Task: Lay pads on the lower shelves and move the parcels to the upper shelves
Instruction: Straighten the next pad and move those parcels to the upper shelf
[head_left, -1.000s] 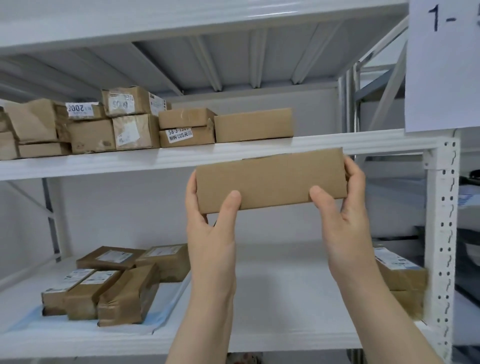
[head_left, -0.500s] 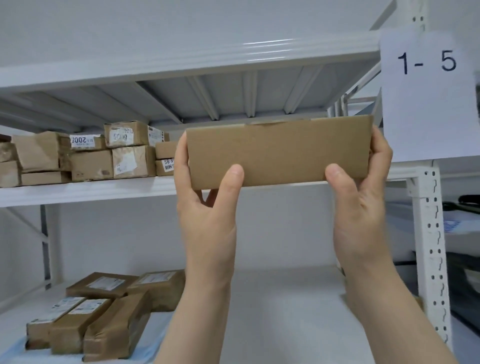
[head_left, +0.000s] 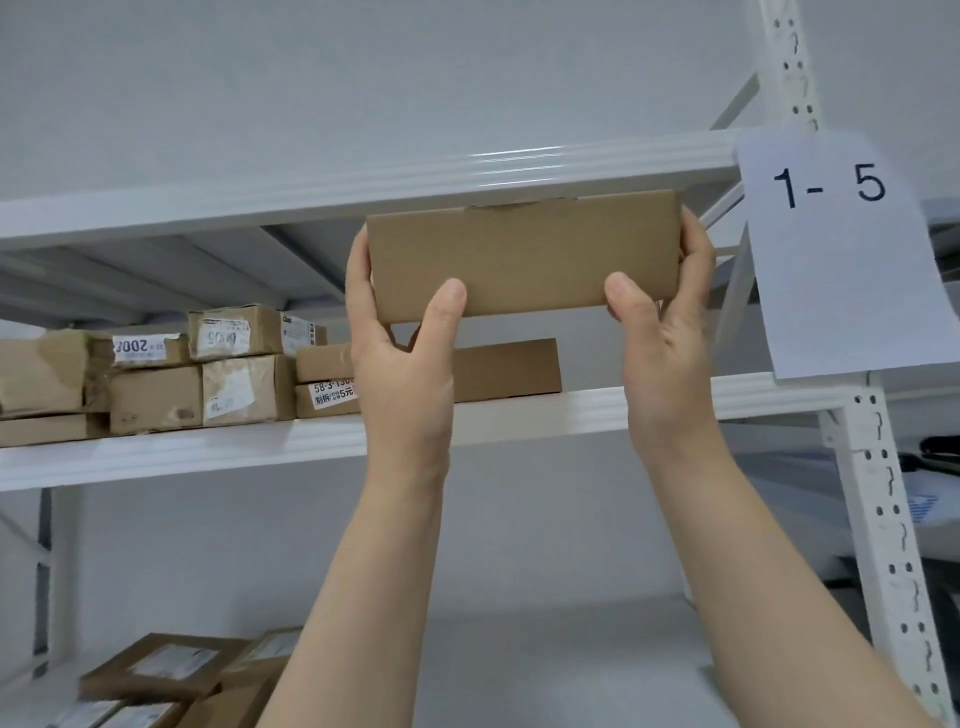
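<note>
Plain parcel (head_left: 524, 254) gripped btwn left hand (head_left: 402, 364) & right hand (head_left: 662, 338), one per end.

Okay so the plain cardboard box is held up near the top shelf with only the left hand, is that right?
Not only the left. In the head view the plain cardboard box is held up near the top shelf with both hands: the left hand on its left end, the right hand on its right end.

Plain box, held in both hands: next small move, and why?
Probably raise the plain box higher: left hand and right hand grip its ends, but its top edge sits only level with the top shelf beam, so it cannot slide in yet.
</note>
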